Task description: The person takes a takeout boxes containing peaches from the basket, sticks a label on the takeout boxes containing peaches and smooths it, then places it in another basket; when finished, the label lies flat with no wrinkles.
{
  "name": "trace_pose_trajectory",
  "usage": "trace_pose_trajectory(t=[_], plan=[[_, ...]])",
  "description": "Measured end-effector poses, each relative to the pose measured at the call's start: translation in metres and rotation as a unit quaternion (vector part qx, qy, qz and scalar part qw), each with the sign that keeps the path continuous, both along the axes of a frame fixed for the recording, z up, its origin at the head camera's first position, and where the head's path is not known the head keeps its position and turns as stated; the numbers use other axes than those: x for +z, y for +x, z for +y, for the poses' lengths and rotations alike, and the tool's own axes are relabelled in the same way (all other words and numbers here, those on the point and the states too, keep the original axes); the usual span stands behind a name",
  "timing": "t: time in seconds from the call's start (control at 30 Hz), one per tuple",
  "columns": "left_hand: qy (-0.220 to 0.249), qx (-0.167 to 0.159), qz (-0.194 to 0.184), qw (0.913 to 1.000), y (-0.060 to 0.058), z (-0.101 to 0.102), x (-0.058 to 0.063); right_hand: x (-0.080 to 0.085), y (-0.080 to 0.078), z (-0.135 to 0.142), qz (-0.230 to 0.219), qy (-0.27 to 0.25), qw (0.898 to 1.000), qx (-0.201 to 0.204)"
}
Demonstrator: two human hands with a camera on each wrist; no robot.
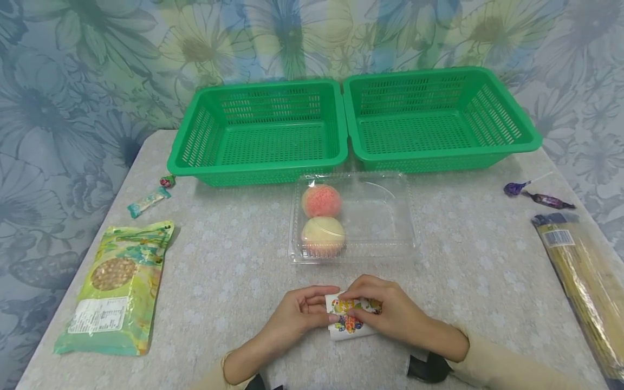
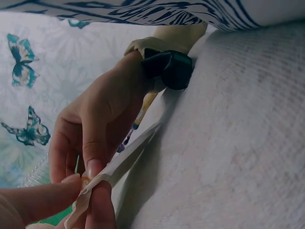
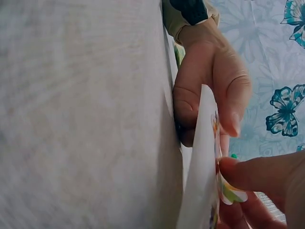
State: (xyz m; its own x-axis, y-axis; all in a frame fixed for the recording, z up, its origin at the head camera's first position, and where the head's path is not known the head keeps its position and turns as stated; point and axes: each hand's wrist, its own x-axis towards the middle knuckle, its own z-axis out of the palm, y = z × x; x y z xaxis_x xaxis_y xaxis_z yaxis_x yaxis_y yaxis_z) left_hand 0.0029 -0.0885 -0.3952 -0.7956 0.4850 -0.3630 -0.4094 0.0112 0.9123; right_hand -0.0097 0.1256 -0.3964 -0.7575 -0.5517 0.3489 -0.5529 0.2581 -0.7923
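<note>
A small white sheet with colourful fruit pictures (image 1: pixel 347 326), looking like a sticker sheet, lies low over the front middle of the table. My left hand (image 1: pixel 301 314) pinches its left edge, thumb on the printed face and a finger beneath in the left wrist view. From the right, my right hand (image 1: pixel 392 310) grips it with thumb and fingertips over the prints. In the right wrist view, a curled yellow-green piece (image 3: pixel 232 194) stands out from the sheet at the right thumb and fingers. Behind both hands is a clear plastic box (image 1: pixel 375 216) holding two peach-like fruits (image 1: pixel 323 235).
Two green baskets (image 1: pixel 258 168) (image 1: pixel 439 154) stand side by side at the back. At left lie a yellow-green food bag (image 1: pixel 117 281), a wrapped candy (image 1: pixel 148 202) and a lollipop (image 1: pixel 167 181). A purple lollipop (image 1: pixel 514 188), dark wrapped candy (image 1: pixel 551 201) and noodle pack (image 1: pixel 580 287) lie right.
</note>
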Motion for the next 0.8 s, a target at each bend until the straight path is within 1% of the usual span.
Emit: trace_pose_trajectory(t=[0.07, 0.17, 0.27, 0.43, 0.6, 0.7, 0.8], plan=[[0.006, -0.002, -0.011, 0.9999, -0.0011, -0.0007, 0.0004, -0.0004, 0.0, -0.0003, 0.0, -0.009, 1.0, 0.013], [0.016, 0.0, -0.028, 0.9995, -0.0026, -0.0018, 0.0013, -0.0005, 0.0002, -0.0005, 0.003, -0.016, 1.0, 0.02], [0.019, 0.001, -0.038, 0.9991, -0.0032, -0.0027, 0.0017, 0.0, 0.0005, 0.0001, -0.005, -0.015, 0.999, 0.029], [0.018, -0.011, -0.033, 0.9992, -0.003, -0.0039, 0.0003, 0.0015, 0.0002, 0.0012, -0.021, 0.007, 0.998, 0.06], [0.014, -0.017, -0.024, 0.9995, -0.003, -0.004, -0.0008, 0.0031, -0.0008, 0.0022, -0.012, 0.028, 0.995, 0.092], [0.01, -0.019, -0.02, 0.9996, -0.0029, -0.0036, -0.0008, 0.0033, -0.0011, 0.0028, -0.009, 0.03, 0.994, 0.104], [0.011, -0.019, -0.016, 0.9996, -0.0027, -0.0035, -0.0005, 0.0038, -0.0019, 0.004, -0.021, 0.028, 0.993, 0.113]])
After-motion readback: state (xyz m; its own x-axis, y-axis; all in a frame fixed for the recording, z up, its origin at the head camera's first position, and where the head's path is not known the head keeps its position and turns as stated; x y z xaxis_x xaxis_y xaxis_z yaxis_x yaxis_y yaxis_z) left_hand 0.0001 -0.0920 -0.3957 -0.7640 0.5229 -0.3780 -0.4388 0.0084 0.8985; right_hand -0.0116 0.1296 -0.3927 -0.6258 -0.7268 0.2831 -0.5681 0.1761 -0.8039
